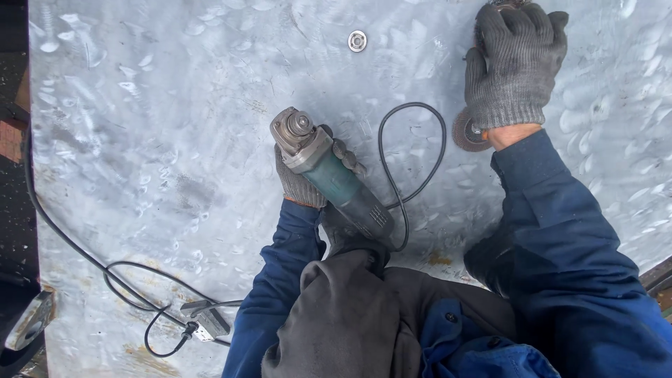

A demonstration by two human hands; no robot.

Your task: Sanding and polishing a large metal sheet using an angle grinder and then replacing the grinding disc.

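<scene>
Presently, your left hand (302, 175), in a grey knit glove, is wrapped around the neck of a green-bodied angle grinder (329, 171) near the centre of the frame, fingers curled about the housing just behind the bare spindle head. The grinder lies tilted on the metal sheet (175, 105), head toward the upper left, body running down toward your lap. Its black cord (413, 150) loops to the right of the tool. Your right hand (514, 66), also gloved, rests in the upper right of the frame, fingers bent downward over a dark object mostly hidden beneath them; what it grips cannot be told. A round abrasive disc (465, 131) lies just beside that wrist. A small flange nut (357, 40) sits apart at upper centre. A plug and socket (203, 323) lie at lower left.
</scene>
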